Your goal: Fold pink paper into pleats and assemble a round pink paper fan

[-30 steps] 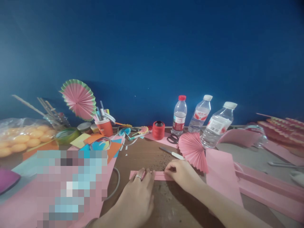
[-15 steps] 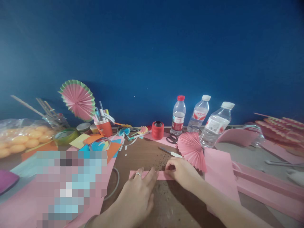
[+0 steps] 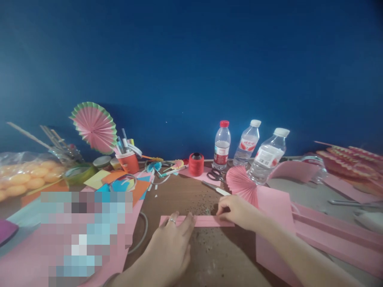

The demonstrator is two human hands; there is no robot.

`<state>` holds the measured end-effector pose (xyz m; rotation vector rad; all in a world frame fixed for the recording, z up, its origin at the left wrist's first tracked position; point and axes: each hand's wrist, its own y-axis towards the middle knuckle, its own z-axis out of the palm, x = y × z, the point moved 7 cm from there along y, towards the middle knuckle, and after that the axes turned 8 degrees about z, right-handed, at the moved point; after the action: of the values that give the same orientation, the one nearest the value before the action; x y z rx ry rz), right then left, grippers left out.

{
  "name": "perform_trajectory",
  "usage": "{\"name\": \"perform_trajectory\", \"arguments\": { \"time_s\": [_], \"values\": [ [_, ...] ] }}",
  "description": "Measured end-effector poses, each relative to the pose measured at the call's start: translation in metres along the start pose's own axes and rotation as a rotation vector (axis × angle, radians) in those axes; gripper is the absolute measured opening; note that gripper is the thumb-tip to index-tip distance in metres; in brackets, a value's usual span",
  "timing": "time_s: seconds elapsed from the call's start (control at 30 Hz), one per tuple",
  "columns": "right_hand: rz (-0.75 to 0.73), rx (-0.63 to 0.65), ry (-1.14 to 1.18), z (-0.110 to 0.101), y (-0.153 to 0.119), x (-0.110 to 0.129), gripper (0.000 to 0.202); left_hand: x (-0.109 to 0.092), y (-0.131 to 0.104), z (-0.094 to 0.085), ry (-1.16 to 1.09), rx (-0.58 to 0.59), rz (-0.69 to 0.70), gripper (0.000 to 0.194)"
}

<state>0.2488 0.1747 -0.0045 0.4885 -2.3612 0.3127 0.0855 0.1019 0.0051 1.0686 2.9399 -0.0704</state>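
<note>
A narrow folded pink paper strip lies crosswise on the brown table in front of me. My left hand rests on its left part, fingers spread and pressing down, a ring on one finger. On the strip's right part, my right hand has its thumb and forefinger pinched together at the upper edge. Just beyond that hand are a utility knife and a pleated pink paper fan.
Bottles stand at the back beside a red thread spool and black scissors. A marker cup is back left. Pink sheets lie at right. A blurred patch hides part of the left side.
My right hand has slid rightward along the strip, and more of the paper shows between my hands. The left hand stays pressed on the strip. The view has shifted slightly.
</note>
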Motion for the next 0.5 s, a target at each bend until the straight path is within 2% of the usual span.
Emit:
{"name": "perform_trajectory", "arguments": {
  "time_s": [0.23,0.5],
  "values": [
    [-0.147,0.05,-0.062,0.001,-0.005,0.011,0.016,0.003,0.0,-0.003,0.014,0.037,-0.04,0.059],
    [-0.177,0.09,-0.124,-0.01,-0.01,0.004,0.022,0.007,-0.003,0.005,0.014,0.092,-0.056,0.062]
  ]
}}
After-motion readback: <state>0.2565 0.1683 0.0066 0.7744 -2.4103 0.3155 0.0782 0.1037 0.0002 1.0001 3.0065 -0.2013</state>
